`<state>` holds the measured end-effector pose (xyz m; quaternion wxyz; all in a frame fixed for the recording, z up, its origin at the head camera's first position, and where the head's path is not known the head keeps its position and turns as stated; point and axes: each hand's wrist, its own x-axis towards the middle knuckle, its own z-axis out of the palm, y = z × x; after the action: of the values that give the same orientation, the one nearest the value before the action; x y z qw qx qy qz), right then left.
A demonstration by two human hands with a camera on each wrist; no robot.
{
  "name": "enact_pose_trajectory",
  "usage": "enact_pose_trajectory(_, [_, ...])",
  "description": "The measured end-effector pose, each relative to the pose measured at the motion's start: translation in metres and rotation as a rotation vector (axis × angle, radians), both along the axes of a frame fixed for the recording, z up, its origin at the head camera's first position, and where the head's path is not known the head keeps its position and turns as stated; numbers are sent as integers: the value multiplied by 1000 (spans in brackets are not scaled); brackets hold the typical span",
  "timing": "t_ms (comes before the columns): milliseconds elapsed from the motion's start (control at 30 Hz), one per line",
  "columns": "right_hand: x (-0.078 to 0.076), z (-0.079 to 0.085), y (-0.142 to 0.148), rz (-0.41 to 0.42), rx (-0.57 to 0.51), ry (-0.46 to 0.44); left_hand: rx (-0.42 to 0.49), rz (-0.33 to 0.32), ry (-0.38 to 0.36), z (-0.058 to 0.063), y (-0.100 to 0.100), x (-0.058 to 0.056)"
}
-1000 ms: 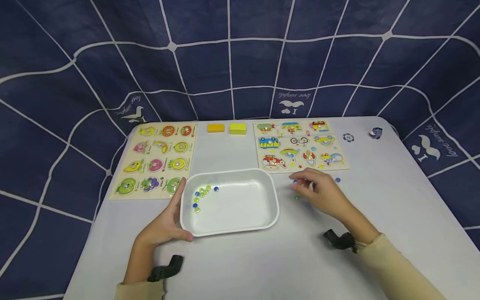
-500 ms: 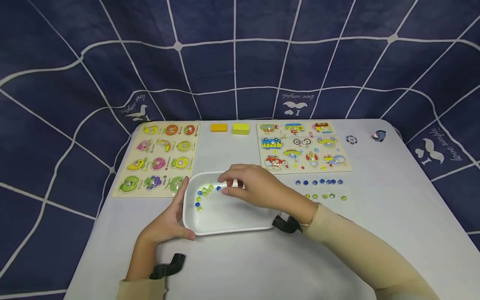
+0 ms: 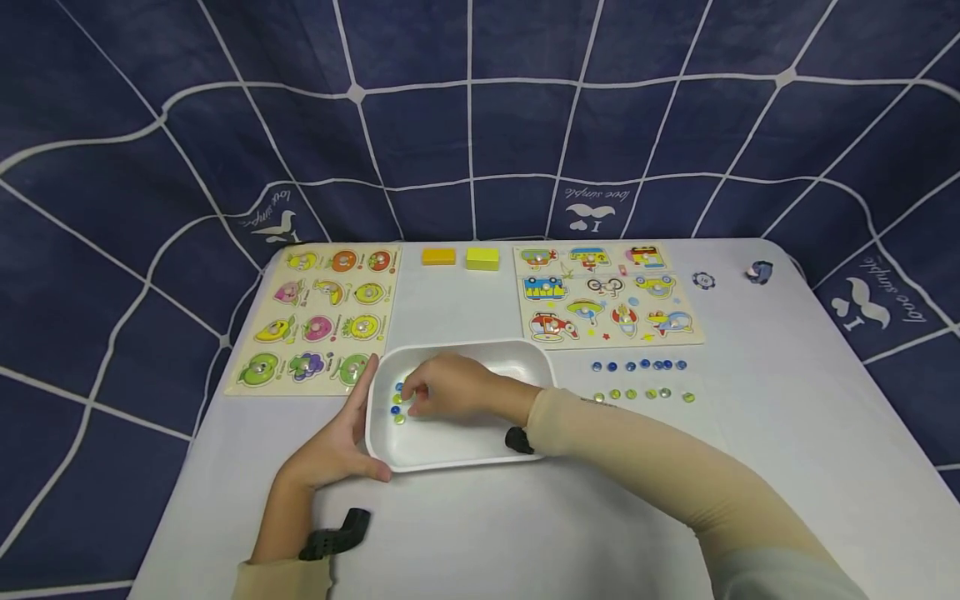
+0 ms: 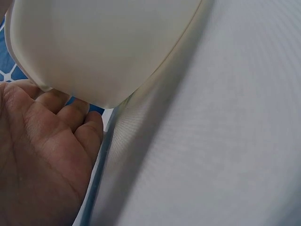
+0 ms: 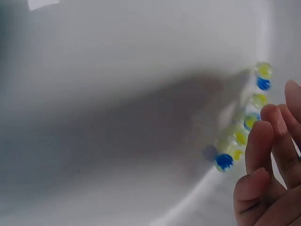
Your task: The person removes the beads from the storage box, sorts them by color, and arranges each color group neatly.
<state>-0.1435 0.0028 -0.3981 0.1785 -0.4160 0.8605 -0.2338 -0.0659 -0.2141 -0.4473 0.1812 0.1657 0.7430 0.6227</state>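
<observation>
A white tray (image 3: 465, 454) stands in the middle of the table, with several small blue and yellow-green glass marbles (image 3: 400, 419) along its left inner side. My left hand (image 3: 333, 446) holds the tray's left end, thumb at the near corner and fingers along the outer wall; in the left wrist view its fingers (image 4: 75, 115) bend against the rim. Inside the tray, my right hand (image 3: 453, 387) reaches over to the marbles and covers some of them. The right wrist view has its bent fingers (image 5: 258, 146) right beside a blue marble (image 5: 224, 162), with nothing seen between them.
Right of the tray lie a row of blue marbles (image 3: 631, 367) and a row of yellow-green ones (image 3: 632, 394). Behind are a fruit puzzle board (image 3: 250, 333), a vehicle puzzle board (image 3: 607, 337), orange (image 3: 438, 257) and yellow blocks (image 3: 482, 259), a chip (image 3: 703, 280) and a figurine (image 3: 760, 272).
My right hand has swung left from beside the marble rows, across the tray, down to the marbles at its left side. The left hand keeps its hold. The head view has shifted slightly.
</observation>
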Motion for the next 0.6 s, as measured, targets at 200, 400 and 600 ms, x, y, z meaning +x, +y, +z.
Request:
enact_pose_trajectory(200, [3,-10,-11,34,72,35,-7,-3,15,-1,-1,0])
enact_pose_trajectory(400, [4,-13,-20,51,114,88,-15,-5,28,-2,-1,-1])
enact_pose_trajectory(600, [4,-13,-26,45,130,115,-19,0,22,-2,-1,-1])
